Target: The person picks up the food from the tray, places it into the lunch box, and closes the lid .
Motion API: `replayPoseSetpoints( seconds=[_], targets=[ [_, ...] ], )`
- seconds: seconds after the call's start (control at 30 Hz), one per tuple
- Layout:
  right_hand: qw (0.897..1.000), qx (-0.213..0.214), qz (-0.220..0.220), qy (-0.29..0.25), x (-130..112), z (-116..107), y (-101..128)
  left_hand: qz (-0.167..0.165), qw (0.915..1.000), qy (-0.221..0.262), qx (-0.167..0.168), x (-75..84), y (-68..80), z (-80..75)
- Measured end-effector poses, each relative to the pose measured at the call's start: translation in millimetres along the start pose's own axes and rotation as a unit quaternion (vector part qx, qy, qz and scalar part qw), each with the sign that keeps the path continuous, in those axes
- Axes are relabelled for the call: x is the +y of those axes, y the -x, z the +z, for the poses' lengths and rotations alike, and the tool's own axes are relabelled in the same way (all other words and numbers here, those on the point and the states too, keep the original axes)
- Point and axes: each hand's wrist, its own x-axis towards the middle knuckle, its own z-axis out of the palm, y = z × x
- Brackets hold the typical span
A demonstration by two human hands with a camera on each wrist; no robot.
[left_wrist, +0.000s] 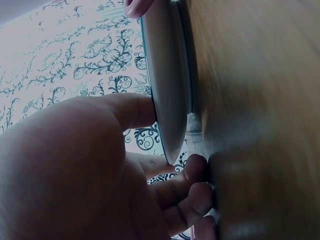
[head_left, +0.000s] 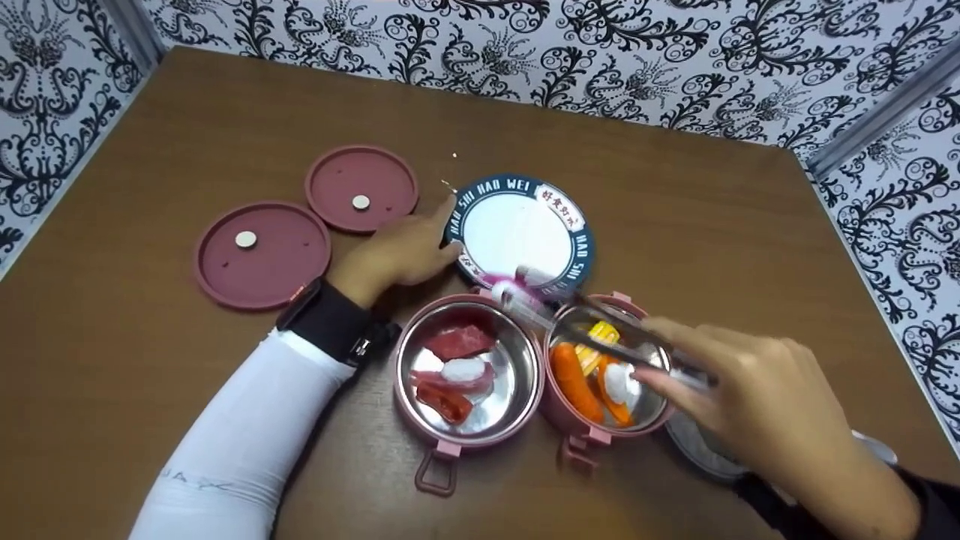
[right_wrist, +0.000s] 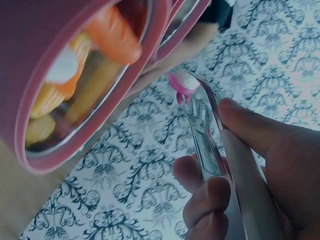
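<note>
My left hand (head_left: pixel 405 251) rests on the table at the left rim of a white plate with a blue lettered border (head_left: pixel 525 232); thumb and index finger touch that rim (left_wrist: pixel 170 90). My right hand (head_left: pixel 765 405) grips metal tongs (head_left: pixel 600 319), which pinch a small pink and white food piece (head_left: pixel 504 289) over the plate's near edge. Beneath the tongs stand two pink steel-lined bowls. The left bowl (head_left: pixel 401 352) holds red and white pieces. The right bowl (head_left: pixel 559 409) holds carrot (head_left: pixel 574 382), corn and a white piece. In the right wrist view the tongs (right_wrist: pixel 205 130) carry the piece (right_wrist: pixel 182 82) beside that bowl (right_wrist: pixel 160 30).
Two round pink lids (head_left: pixel 262 255) (head_left: pixel 361 187) lie flat at the left of the brown table (head_left: pixel 675 225). A grey round object (head_left: pixel 697 450) lies partly hidden under my right hand. Patterned black and white walls (head_left: pixel 675 67) close in the table on three sides.
</note>
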Motion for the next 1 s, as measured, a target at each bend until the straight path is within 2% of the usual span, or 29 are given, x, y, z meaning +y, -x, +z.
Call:
replayPoseSetpoints(
  seconds=[0.13,0.3,0.43,0.83,1.0],
  targets=[
    [1.000,-0.004,-0.014,-0.011,-6,1,12,0.000,1.0000,-0.002,-0.002,0.0,1.4,0.8],
    [0.999,-0.033,0.011,-0.021,-11,-2,19,-0.001,1.0000,-0.001,0.003,0.5,0.8,-1.4],
    [0.999,-0.039,0.020,-0.025,-11,-4,20,-0.002,1.0000,0.000,-0.001,0.9,0.6,-1.7],
    [1.000,0.019,0.006,-0.023,2,2,18,-0.003,1.0000,0.007,-0.004,2.4,0.9,-2.8],
    [0.999,0.025,0.022,-0.003,18,5,15,-0.002,1.0000,0.007,-0.005,1.9,0.8,-2.3]
  ],
)
